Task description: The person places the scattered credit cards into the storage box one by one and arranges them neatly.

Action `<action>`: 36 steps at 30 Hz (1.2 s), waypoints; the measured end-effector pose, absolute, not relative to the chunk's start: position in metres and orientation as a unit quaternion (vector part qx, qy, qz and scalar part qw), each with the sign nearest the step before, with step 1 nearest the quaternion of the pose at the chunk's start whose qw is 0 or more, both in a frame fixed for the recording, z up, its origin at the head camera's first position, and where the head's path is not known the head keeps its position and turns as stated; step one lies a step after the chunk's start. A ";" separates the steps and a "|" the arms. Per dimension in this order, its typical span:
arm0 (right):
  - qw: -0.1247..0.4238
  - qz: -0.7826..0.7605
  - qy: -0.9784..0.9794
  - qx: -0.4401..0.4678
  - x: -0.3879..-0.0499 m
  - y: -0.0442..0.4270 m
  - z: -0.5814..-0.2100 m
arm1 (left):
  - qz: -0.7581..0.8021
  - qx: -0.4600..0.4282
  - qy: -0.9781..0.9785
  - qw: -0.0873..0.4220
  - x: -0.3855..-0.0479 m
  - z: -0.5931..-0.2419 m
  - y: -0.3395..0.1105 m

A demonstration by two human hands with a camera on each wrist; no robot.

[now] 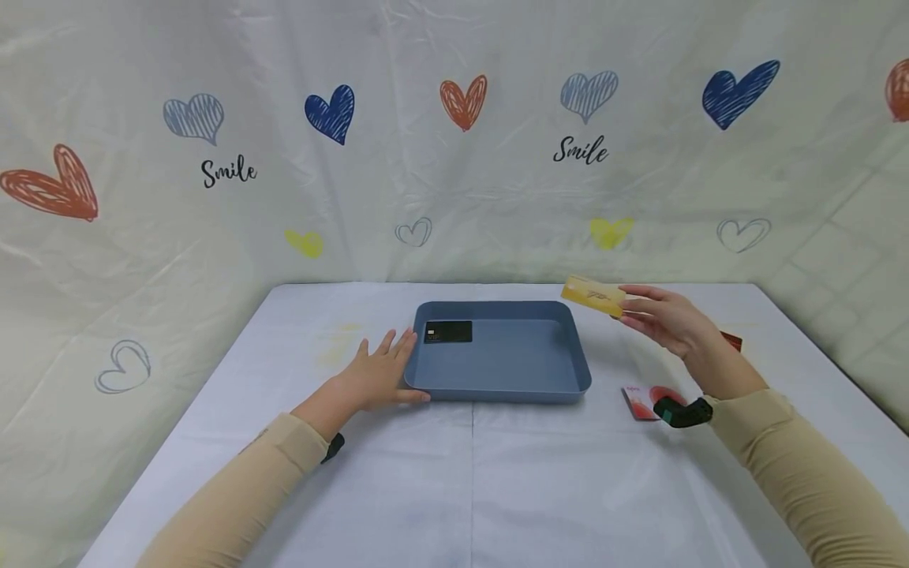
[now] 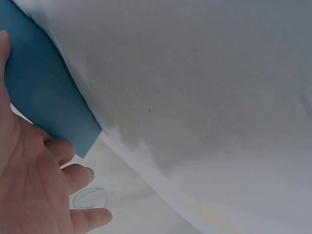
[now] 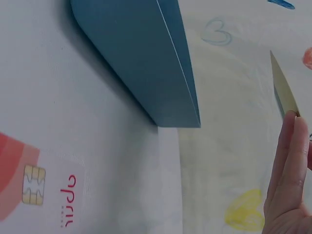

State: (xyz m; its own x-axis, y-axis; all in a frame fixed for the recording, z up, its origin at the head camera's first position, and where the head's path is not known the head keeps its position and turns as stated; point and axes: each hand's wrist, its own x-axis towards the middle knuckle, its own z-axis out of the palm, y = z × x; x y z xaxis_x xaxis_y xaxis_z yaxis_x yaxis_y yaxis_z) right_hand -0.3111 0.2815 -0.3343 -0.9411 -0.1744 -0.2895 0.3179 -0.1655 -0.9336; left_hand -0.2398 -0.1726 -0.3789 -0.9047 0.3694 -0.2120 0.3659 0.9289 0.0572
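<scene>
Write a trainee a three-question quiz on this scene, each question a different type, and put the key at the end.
1. Multiple choice: What does the right hand hold?
a) a pen
b) a yellow card
c) a cup

2. True or false: The left hand touches the blue tray.

3. Fill in: The card inside the tray is mainly ___ in colour.

Key: 1. b; 2. true; 3. black.
</scene>
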 end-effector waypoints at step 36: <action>0.200 -0.706 0.679 0.002 -0.302 0.168 -0.361 | 0.019 0.193 0.976 0.101 -0.239 -0.380 -0.173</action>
State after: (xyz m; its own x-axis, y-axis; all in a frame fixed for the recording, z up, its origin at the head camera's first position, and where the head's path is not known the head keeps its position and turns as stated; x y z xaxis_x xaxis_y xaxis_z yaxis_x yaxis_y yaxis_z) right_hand -0.3022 0.1678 -0.3611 -0.9202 -0.2800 -0.2736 0.2843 0.0025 -0.9587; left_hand -0.2386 -0.1729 -0.3800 -0.9049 0.3807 -0.1904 0.3732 0.9247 0.0755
